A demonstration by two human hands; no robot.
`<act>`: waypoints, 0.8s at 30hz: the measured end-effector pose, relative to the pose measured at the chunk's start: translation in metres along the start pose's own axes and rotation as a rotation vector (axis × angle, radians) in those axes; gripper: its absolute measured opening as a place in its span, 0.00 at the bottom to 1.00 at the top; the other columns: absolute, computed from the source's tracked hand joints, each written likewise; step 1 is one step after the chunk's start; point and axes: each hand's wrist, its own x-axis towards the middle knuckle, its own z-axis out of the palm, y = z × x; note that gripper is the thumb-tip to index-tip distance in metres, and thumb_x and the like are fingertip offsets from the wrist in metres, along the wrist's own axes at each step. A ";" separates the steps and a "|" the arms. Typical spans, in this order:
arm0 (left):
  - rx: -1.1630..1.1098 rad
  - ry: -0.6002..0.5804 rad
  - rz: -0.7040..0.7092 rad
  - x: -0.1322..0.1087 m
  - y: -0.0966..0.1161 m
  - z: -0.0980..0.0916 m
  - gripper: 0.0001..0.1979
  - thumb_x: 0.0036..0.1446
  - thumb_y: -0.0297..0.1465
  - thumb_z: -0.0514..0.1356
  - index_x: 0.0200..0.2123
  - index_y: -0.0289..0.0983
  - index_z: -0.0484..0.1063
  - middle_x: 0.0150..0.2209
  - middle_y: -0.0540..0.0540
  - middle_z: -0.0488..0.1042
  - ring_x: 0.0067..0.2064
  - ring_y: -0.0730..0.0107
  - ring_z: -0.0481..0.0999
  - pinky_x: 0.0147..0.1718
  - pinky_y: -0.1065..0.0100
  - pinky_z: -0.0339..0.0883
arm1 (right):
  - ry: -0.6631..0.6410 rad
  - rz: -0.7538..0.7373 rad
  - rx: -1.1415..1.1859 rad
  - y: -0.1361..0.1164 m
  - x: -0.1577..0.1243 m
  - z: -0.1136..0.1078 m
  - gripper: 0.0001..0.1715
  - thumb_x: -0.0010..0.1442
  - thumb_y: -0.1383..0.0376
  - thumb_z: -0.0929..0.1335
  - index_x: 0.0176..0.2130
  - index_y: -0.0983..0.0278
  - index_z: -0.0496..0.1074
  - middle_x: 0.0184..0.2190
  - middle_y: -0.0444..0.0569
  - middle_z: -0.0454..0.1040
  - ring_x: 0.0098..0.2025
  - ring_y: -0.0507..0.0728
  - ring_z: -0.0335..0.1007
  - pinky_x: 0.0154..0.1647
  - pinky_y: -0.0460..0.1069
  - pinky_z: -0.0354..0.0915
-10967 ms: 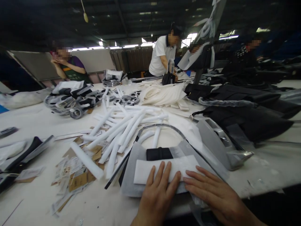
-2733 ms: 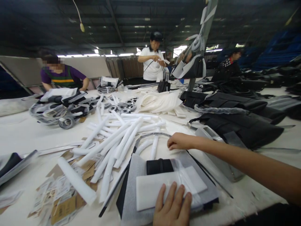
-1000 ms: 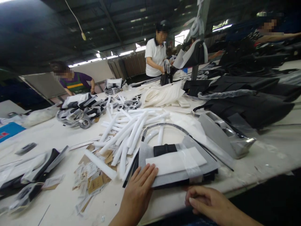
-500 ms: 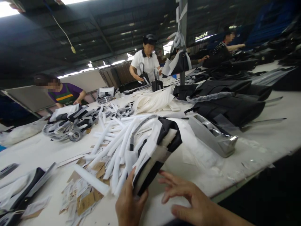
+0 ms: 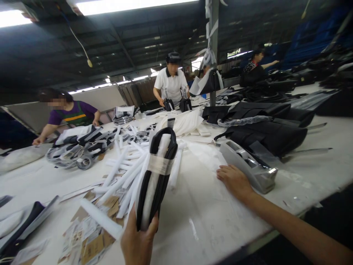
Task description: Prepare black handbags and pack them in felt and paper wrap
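Note:
My left hand (image 5: 139,235) grips the lower end of a black bag (image 5: 162,184), held upright and tilted over the table. Its narrow side faces me, with a white foam strip (image 5: 154,187) along the middle and a pale translucent band (image 5: 160,164) around it. My right hand (image 5: 234,182) reaches out to the right, its fingers closed at the edge of a thin white plastic sheet (image 5: 205,154) on the tabletop. Just beyond that hand stands a grey tape dispenser (image 5: 256,173).
White foam tubes (image 5: 129,180) and brown-and-white tags (image 5: 91,243) lie to the left. Wrapped straps and rings (image 5: 79,147) are heaped farther left. Black bags (image 5: 264,136) lie at right. Co-workers (image 5: 171,81) stand across the table. The table edge (image 5: 256,239) runs along the right front.
The black bag has turned so its banded side faces me, and my left hand has moved slightly left and down. My right hand has left the bag's side and moved to the plastic sheet.

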 end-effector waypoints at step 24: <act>0.084 0.102 0.636 -0.008 0.006 0.021 0.33 0.60 0.27 0.58 0.68 0.42 0.58 0.57 0.43 0.77 0.51 0.58 0.81 0.45 0.63 0.79 | -0.209 -0.406 0.405 -0.088 -0.042 0.013 0.26 0.68 0.53 0.66 0.62 0.58 0.69 0.65 0.57 0.66 0.68 0.64 0.59 0.67 0.64 0.59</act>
